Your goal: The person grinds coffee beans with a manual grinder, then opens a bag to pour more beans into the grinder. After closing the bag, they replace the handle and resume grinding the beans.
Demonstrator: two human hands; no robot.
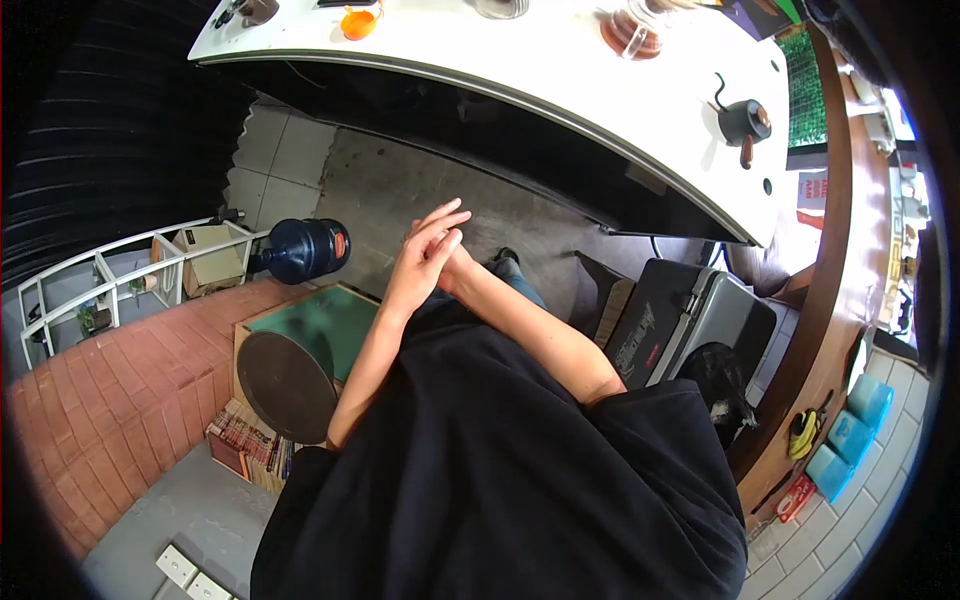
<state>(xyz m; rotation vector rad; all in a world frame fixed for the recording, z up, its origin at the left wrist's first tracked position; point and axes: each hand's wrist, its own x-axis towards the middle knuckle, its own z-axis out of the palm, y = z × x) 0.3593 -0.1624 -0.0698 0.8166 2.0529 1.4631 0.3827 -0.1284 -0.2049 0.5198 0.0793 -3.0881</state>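
My left hand (pixel 417 273) is in front of my body, low in the middle of the head view, with its fingers stretched forward and nothing seen in them. My right hand (pixel 456 268) meets it at the palm and wrist. Most of the right hand's fingers are hidden behind the left. Both hands are held above the grey floor (pixel 385 185), apart from the white counter (pixel 520 62). On that counter stand a black gooseneck kettle (pixel 742 122), a glass server (pixel 632 38) with brown liquid and an orange cup (pixel 357 24).
A blue water jug (pixel 300 250) lies by a white metal rack (pixel 98 268) on the left. Nearby are a brick ledge (pixel 130 395), a round brown disc (pixel 287 385) and books (pixel 243 440). A hard case (pixel 665 320) stands right, beside a wooden counter (pixel 815 330) with bananas (pixel 803 435).
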